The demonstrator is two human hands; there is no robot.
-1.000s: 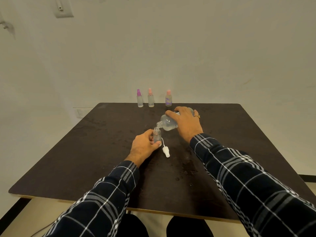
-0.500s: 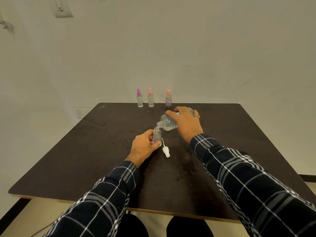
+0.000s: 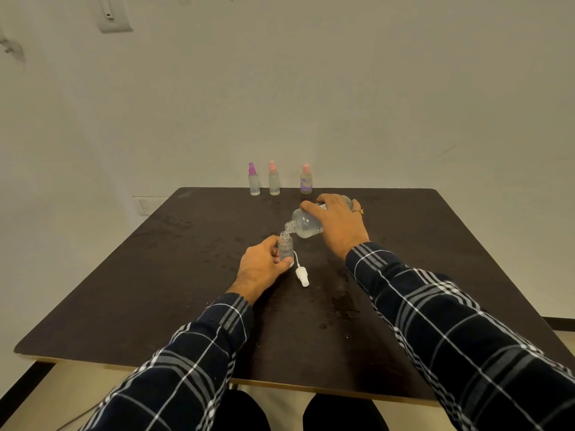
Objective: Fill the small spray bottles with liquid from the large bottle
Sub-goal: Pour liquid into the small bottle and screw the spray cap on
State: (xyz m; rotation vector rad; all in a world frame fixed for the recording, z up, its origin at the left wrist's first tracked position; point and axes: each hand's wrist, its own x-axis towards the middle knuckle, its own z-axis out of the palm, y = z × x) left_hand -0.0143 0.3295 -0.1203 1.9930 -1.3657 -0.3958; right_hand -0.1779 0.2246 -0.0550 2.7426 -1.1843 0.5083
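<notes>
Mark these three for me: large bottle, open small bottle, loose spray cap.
large bottle (image 3: 303, 225), head view, on the clear shoulder just behind the neck
open small bottle (image 3: 285, 248), head view, mid-body below the mouth
spray cap (image 3: 302, 276), head view, on the white pump head lying on the table

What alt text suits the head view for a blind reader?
A person's right hand tips a large bottle over an open small bottle that the left hand holds upright on a dark table. A white spray cap lies beside it; three capped bottles stand at the far edge.
</notes>
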